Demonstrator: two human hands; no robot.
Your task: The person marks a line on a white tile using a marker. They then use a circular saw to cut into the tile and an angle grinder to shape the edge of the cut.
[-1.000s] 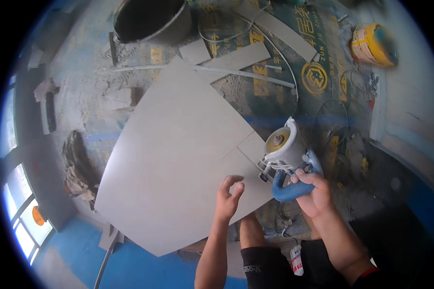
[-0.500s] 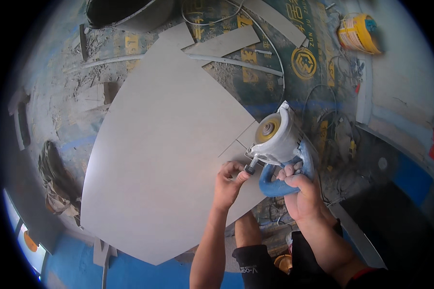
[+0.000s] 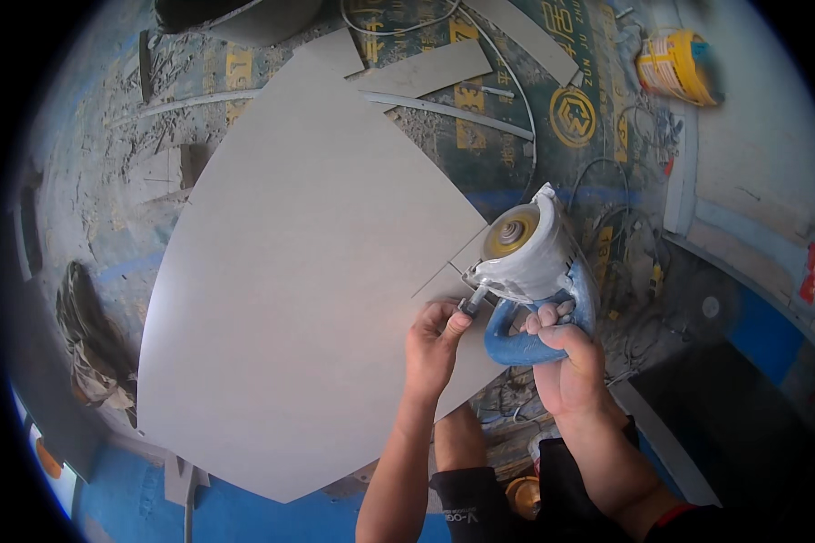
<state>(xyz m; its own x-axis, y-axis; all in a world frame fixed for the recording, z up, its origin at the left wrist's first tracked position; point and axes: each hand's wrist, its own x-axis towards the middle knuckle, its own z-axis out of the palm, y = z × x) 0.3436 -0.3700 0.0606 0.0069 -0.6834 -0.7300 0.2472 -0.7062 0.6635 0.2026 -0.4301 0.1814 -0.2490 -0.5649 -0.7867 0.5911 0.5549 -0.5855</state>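
A handheld tile cutter (image 3: 536, 258), its casing coated in white dust, is tilted so that its round yellowish blade (image 3: 511, 232) faces up. My right hand (image 3: 566, 348) is wrapped around the blue loop handle (image 3: 516, 348). With thumb and fingers, my left hand (image 3: 436, 337) pinches a small dark knob (image 3: 467, 307) on a short stem at the cutter's near left side. Beneath lies a large pale tile (image 3: 290, 253), with thin dark lines (image 3: 448, 262) crossing near its right edge, next to the cutter. The cutter overlaps that edge.
Tile strips (image 3: 435, 71) and rubble lie on the printed green floor covering (image 3: 516, 172) beyond the tile. A yellow bucket (image 3: 675, 68) rests at the far right. Thin cables (image 3: 598, 163) curl to the right. A dark cloth heap (image 3: 95, 335) sits at left.
The view has shifted slightly, and the cutter is tipped a little further up and right. Both hands keep their holds.
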